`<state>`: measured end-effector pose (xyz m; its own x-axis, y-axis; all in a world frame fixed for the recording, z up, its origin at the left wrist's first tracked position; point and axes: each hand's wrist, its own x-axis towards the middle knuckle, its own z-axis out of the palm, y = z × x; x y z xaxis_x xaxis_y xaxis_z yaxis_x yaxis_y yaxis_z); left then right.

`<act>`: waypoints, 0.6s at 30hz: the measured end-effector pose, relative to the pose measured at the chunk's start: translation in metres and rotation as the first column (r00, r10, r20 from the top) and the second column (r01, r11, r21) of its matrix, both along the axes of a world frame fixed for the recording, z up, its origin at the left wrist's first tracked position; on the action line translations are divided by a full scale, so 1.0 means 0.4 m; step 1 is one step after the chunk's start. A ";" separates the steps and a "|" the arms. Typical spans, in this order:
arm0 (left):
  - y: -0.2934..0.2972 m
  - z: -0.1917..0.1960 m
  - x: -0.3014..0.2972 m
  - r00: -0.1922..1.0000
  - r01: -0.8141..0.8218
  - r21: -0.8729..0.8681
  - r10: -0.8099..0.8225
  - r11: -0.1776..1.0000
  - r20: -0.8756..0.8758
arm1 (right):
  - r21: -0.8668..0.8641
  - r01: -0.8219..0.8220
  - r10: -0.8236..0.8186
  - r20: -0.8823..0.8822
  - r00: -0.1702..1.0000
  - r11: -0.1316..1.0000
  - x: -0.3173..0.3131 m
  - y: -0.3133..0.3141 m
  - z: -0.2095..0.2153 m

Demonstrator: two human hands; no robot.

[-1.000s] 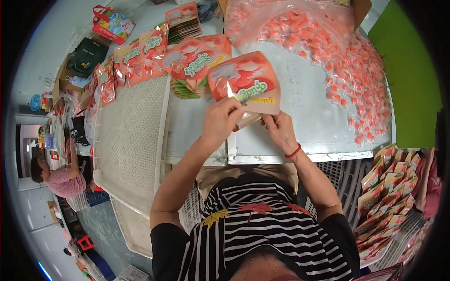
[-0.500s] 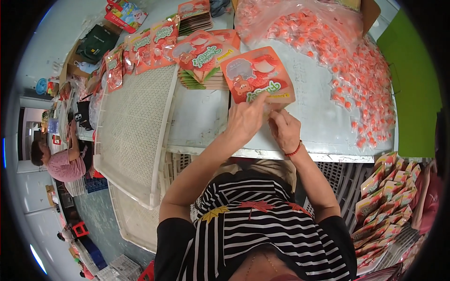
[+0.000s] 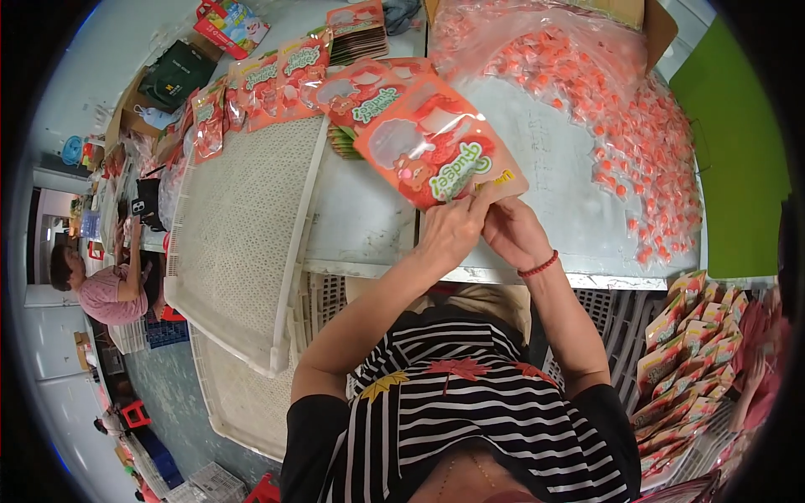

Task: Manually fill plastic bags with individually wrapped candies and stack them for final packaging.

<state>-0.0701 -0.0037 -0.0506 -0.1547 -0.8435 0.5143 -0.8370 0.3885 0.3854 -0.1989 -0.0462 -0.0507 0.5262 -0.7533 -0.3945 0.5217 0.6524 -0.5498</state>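
A pink pouch (image 3: pixel 438 134) is held above the table (image 3: pixel 360 226) by its near edge, with its printed face turned up and its body tilted away toward the far left. The near edge is grasped by both hands, set close beside each other. By the left hand (image 3: pixel 453 228), the edge is gripped with the fingers bent and the forefinger laid across the printed face near the corner. By the right hand (image 3: pixel 518 231), the same edge is pinched just beside the left fingertips; the fingers are curled inward, and their exact placing under the pouch is partly hidden. Nearly all of the pouch is thus left beyond the fingers, on their far side. Its far left side is overlapped with a pile of similar pouches (image 3: pixel 369 102). Wrapped sweets (image 3: pixel 641 151) are spread on the right, well apart from the hands.
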 end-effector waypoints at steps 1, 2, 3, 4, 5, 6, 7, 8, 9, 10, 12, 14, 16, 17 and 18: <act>0.007 0.001 -0.011 1.000 -0.016 0.035 0.016 0.999 -0.017 | 0.003 -0.091 0.089 0.156 0.984 0.996 -0.011 -0.009 -0.028; 0.011 0.014 -0.034 0.999 -0.015 0.004 0.015 1.000 -0.042 | -0.005 -0.175 0.168 0.307 0.937 0.985 -0.026 -0.015 -0.056; 0.016 0.016 -0.056 0.999 -0.011 0.007 0.011 1.000 -0.047 | -0.002 -0.171 0.164 0.303 0.939 0.985 -0.038 -0.022 -0.089; 0.020 0.017 -0.078 0.998 0.026 0.021 -0.024 0.999 -0.059 | -0.086 -0.167 0.186 0.324 0.928 0.982 -0.050 -0.028 -0.125; 0.025 0.013 -0.094 0.996 0.055 0.034 -0.053 0.998 -0.067 | -0.172 -0.166 0.217 0.347 0.912 0.971 -0.042 -0.031 -0.120; 0.034 0.008 -0.109 0.995 0.078 0.035 -0.076 0.996 -0.057 | -0.150 -0.120 0.148 0.188 0.971 0.981 -0.041 -0.022 -0.101; 0.044 0.003 -0.115 0.996 0.077 0.036 -0.075 0.996 -0.057 | -0.149 -0.122 0.149 0.188 0.971 0.981 -0.036 -0.025 -0.102; 0.055 0.004 -0.123 0.985 0.146 0.015 -0.144 0.989 -0.099 | -0.106 -0.080 0.100 0.196 0.976 0.991 -0.036 -0.026 -0.104; 0.063 0.005 -0.129 0.967 0.214 -0.009 -0.213 0.977 -0.139 | -0.064 -0.037 0.049 0.202 0.978 0.997 -0.036 -0.027 -0.107; 0.072 0.005 -0.115 0.960 0.274 0.088 -0.268 0.958 -0.077 | 0.019 -0.025 0.017 0.342 0.940 1.000 -0.033 -0.017 -0.116; 0.073 0.066 -0.108 0.942 0.319 0.073 -0.308 0.945 -0.131 | -0.054 -0.066 0.077 0.234 0.969 0.996 -0.093 -0.026 -0.196; 0.063 0.099 -0.076 0.920 0.365 0.050 -0.351 0.930 -0.176 | -0.190 -0.201 0.207 0.011 0.978 0.961 -0.148 -0.040 -0.259; 0.038 0.099 -0.036 0.922 0.349 0.174 -0.371 0.921 0.113 | -0.589 -0.357 0.108 -0.414 0.904 0.725 -0.097 -0.002 -0.134; 0.031 0.098 -0.023 0.914 0.367 0.168 -0.388 0.915 0.117 | -0.722 -0.612 -0.179 -0.682 0.709 0.323 -0.057 0.017 -0.071; 0.027 0.088 -0.014 0.904 0.357 0.249 -0.400 0.900 0.152 | -0.599 -0.380 0.074 -0.470 0.879 0.705 -0.034 0.028 -0.047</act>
<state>-0.0758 0.0071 -0.0156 -0.5622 -0.7857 0.2581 -0.7090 0.6186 0.3385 -0.2124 -0.0351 -0.0697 0.6356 -0.7703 -0.0515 0.0531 0.1102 -0.9925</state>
